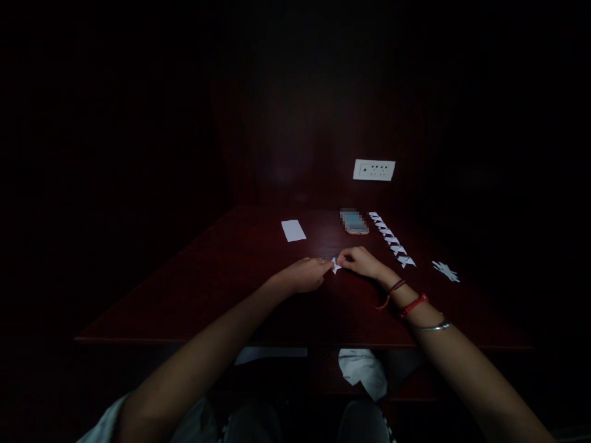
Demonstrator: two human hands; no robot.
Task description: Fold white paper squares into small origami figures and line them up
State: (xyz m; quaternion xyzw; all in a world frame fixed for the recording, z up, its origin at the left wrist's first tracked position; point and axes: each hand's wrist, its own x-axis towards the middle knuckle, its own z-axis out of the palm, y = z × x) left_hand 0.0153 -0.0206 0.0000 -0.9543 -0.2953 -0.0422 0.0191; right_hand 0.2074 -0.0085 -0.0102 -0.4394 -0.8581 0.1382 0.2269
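A small white piece of folded paper [335, 266], pointed at its ends, lies between my hands near the middle of the dark red table. From the left, my left hand [307, 275] reaches it with fingers curled and the index fingertip on its edge. My right hand [362, 263] is bent over its right side, fingertips pinched together at the paper. Exactly how the fingers grip it is too small to make out. Past my right hand runs a row of folded white paper pieces [391, 240], similarly pointed.
A flat white sheet of paper [293, 231] lies beyond my left hand. A phone [354, 223] rests farther back, below a wall socket [373, 170]. Narrow white paper strips [446, 271] are piled at the right. Crumpled white material [362, 371] sits under the table edge.
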